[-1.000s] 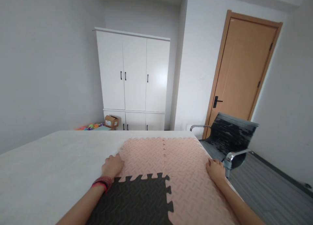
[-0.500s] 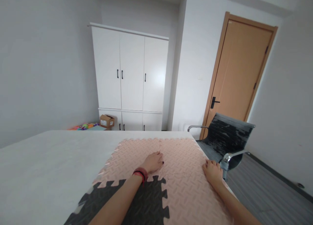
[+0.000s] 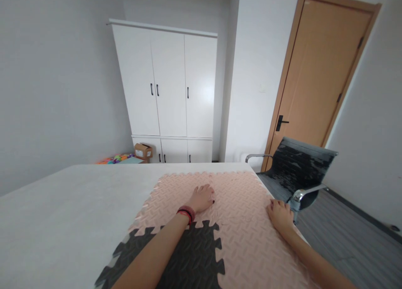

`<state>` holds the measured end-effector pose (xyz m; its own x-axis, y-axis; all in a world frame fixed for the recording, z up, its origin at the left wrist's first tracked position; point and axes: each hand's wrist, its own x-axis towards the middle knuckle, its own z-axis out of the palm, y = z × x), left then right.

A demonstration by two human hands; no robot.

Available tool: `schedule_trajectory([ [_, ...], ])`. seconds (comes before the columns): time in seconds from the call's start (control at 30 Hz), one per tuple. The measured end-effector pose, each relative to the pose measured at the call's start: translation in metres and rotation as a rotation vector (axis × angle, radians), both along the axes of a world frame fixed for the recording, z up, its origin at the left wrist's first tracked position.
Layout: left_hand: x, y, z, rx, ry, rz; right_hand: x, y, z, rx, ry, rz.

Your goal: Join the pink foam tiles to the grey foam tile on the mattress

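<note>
Mats [image 3: 238, 222] | left hand [image 3: 201, 198] flat on seam | right hand [image 3: 280, 215] at edge

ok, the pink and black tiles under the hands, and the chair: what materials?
Pink tiles and black tile: likely soft foam, matte, with an embossed tread pattern and jigsaw-cut edges. The left hand and right hand lie flat on the pink. Chair: dark worn mesh or fabric, unclear which, with shiny metal armrests.
</note>
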<state>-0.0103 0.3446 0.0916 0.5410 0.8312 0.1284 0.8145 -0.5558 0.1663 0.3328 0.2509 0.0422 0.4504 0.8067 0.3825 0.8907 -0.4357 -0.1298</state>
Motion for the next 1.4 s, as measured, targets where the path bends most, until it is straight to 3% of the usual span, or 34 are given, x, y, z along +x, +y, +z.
schedule_trajectory([
  [0.13, -0.005, 0.022, 0.004, -0.091, 0.065, -0.053, -0.002, -0.002, 0.002, 0.002, -0.004, 0.000],
  [0.33, -0.001, 0.046, 0.013, -0.063, 0.075, -0.100, -0.004, -0.002, 0.005, 0.001, -0.005, 0.005],
  [0.47, 0.010, 0.064, 0.017, 0.011, 0.015, -0.033, -0.007, -0.003, 0.010, -0.002, 0.000, 0.000],
  [0.7, 0.022, 0.097, 0.006, -0.001, 0.006, 0.047, -0.009, -0.003, 0.011, -0.021, 0.005, -0.005],
  [0.93, 0.035, 0.108, -0.001, 0.039, -0.006, 0.157, -0.009, -0.002, 0.013, -0.036, -0.004, -0.001],
  [1.17, 0.034, 0.125, -0.003, 0.016, -0.001, 0.159, -0.004, 0.001, 0.008, -0.055, -0.020, -0.007],
  [1.4, 0.035, 0.115, -0.004, -0.022, 0.030, 0.155, -0.006, 0.000, 0.008, -0.033, -0.030, -0.007],
])
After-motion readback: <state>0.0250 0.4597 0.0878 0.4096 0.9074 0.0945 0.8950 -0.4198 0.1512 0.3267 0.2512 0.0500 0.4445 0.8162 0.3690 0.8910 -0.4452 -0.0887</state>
